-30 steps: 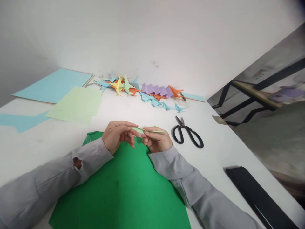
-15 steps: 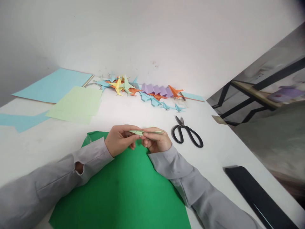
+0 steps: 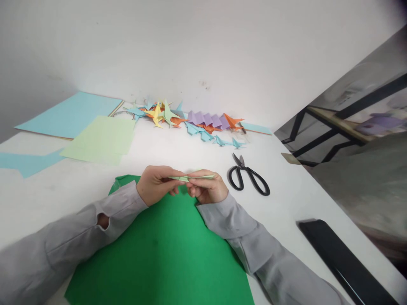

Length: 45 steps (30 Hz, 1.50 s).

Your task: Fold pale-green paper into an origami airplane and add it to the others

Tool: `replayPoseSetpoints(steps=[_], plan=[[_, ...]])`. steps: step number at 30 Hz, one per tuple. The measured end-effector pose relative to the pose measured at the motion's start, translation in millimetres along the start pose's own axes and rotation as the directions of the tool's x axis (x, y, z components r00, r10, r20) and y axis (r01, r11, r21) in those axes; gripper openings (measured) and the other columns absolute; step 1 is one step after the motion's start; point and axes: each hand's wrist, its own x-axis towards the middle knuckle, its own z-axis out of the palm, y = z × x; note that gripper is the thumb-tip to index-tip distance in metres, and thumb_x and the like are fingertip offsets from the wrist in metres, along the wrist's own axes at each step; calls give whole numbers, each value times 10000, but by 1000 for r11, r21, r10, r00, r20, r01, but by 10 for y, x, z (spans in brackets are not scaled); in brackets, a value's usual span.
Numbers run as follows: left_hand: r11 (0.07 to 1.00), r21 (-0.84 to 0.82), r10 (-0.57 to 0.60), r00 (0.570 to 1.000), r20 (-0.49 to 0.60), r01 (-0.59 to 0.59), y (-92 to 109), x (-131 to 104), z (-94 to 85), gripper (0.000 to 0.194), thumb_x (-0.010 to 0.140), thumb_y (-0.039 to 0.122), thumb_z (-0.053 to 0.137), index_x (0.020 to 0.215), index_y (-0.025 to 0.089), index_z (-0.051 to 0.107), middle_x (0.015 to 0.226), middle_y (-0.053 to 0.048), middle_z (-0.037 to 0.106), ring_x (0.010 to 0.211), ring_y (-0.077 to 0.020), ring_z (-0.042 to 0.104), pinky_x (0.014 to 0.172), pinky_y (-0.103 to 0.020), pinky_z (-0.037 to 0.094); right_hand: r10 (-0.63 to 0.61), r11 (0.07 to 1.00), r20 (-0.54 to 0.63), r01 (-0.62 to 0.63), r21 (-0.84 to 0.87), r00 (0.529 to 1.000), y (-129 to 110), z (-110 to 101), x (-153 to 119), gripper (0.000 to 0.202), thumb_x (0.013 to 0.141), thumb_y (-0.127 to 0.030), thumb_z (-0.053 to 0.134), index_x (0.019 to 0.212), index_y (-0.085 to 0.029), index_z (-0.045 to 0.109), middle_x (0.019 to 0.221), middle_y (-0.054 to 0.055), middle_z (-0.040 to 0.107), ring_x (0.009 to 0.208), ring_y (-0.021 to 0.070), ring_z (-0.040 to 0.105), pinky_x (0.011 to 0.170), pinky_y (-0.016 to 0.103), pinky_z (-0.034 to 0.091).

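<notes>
Smooth green sheet underlies hands pinching folded paper.

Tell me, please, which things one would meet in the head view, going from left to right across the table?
Cut blue paper, pale green sheets, left hand, folded pale green paper, right hand, black-handled scissors, flat black object.

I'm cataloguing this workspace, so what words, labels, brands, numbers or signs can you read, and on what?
None: no readable text shows on the folded light green paper, the green sheet, the scissors or the black object.
The small marks on the wall form no legible text.
</notes>
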Motion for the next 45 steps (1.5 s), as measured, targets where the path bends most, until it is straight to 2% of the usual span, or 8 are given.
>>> replayPoseSetpoints(steps=[6,13,20,25,30,33,39,45], plan=[[999,-35,-13,1000,-10,13,19,-5,-8,156,665,261,665,730,122,696,542,-25,613,450,-122,571,410,-238,490,-9,1000,53,10,-23,999,-19,-4,-27,150,489,-125,771,621,-130,700,510,26,666,377,88,568,363,147,483],[998,-45,-38,999,-29,37,9,-8,-10,111,658,217,666,709,123,692,539,-13,603,443,-111,563,402,-228,481,-36,998,100,41,-52,994,-11,-26,-26,166,494,-160,794,630,-143,700,538,20,670,429,87,592,421,146,509],[969,-140,-211,977,-40,204,41,1,3,170,597,215,715,731,119,676,454,12,591,387,-114,548,376,-228,482,-71,996,90,75,-43,993,17,-31,-11,176,477,-180,806,617,-155,701,535,17,669,449,91,599,444,150,508],[969,-183,-177,983,-59,163,42,2,12,112,602,195,711,658,111,663,436,12,577,374,-108,538,361,-222,468,-73,996,80,77,-49,994,25,-18,-15,178,476,-166,802,623,-149,703,552,20,676,448,89,601,451,147,504],[966,-200,-173,984,-42,161,43,15,11,116,598,207,718,633,112,661,430,14,573,371,-112,545,356,-222,466,-17,999,70,19,-29,997,13,-21,-12,181,476,-155,796,627,-135,697,552,31,681,445,95,605,446,156,509],[952,-231,-212,977,-20,202,45,27,2,129,586,216,726,634,113,666,438,13,580,364,-114,545,353,-227,470,-5,1000,63,5,5,998,26,-31,19,173,459,-143,787,603,-133,690,517,32,670,410,98,589,408,164,499],[862,-378,-341,938,61,338,51,26,-8,187,605,223,704,756,114,682,576,-25,655,391,-145,579,365,-275,495,9,998,19,-10,58,1000,32,-34,74,164,412,-135,762,554,-143,681,462,27,653,331,98,550,336,160,465],[847,-407,-362,932,28,342,71,22,-13,139,605,171,671,728,106,679,551,-23,648,390,-142,576,374,-274,495,-30,999,28,29,28,999,37,-19,58,180,443,-142,763,606,-142,687,482,31,662,346,113,566,344,173,475]])
